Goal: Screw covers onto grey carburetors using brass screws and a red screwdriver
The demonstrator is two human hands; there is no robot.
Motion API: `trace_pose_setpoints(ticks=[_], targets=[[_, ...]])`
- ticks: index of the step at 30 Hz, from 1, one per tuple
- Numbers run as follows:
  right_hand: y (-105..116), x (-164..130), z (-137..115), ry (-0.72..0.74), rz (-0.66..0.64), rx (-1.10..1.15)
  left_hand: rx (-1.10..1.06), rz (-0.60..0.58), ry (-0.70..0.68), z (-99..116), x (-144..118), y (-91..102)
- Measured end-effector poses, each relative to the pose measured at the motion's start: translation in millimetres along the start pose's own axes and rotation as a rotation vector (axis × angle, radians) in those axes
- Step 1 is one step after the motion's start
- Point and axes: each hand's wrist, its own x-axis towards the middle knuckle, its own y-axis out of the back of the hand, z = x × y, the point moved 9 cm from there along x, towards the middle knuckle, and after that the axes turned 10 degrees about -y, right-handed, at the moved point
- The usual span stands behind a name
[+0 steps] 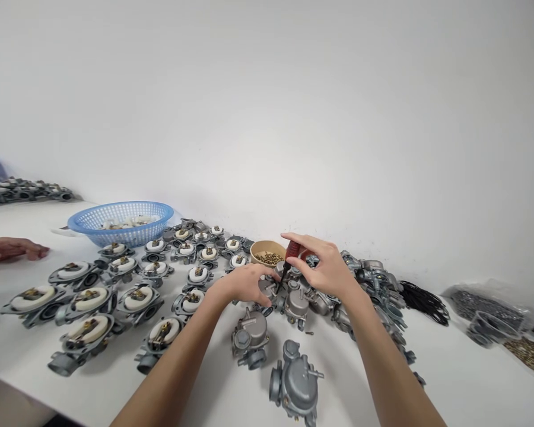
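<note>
My right hand (324, 265) grips a red-handled screwdriver (292, 251) between thumb and fingers, its dark shaft slanting down to a carburetor (269, 288). Around the near-left side of that carburetor, my left hand (248, 283) holds it with thumb and fingers; part of its body is hidden. Close by on the right sits another carburetor (296, 303) with its bowl facing up. Two more, a carburetor (251, 332) and a lighter grey carburetor (297, 382), lie nearer to me. A small loose screw (310, 333) rests on the table.
Left, carburetor bodies with white floats (89, 298) stand in rows before a blue basket (121, 207). A round tub (267, 246) holds brass parts. Right are piled carburetors (376, 279), black rubber rings (422, 302) and bagged small parts (485, 302). Another person's hand (15, 249) rests far left.
</note>
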Motion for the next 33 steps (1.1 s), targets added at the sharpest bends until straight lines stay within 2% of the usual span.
trace_pose_setpoints(ticks=[5,9,14,19,24,29,33], targets=[[-7.0,0.0,-3.1,0.016,-0.048,0.039,0.019,0.011,0.018,1.6,-1.6,2.0],[-7.4,1.2,-0.9,-0.004,-0.007,-0.019,0.001,0.005,0.023,2.3,-2.0,1.9],[-17.5,4.2,9.7,-0.028,-0.016,0.183,-0.033,-0.006,0.034,-1.2,-1.6,0.0],[-16.3,7.6,25.0,-0.086,0.128,0.187,-0.019,-0.007,0.033,-3.7,-0.9,-1.0],[-26.0,8.8,29.4,-0.101,-0.001,0.385,-0.009,-0.01,0.038,-3.2,-1.8,-1.0],[-17.5,8.5,29.0,-0.102,0.122,0.261,-0.013,-0.021,0.051,-4.5,-1.8,-1.2],[-24.2,7.6,20.9,-0.05,0.057,0.328,0.0,-0.02,0.058,-1.4,-2.4,0.7]])
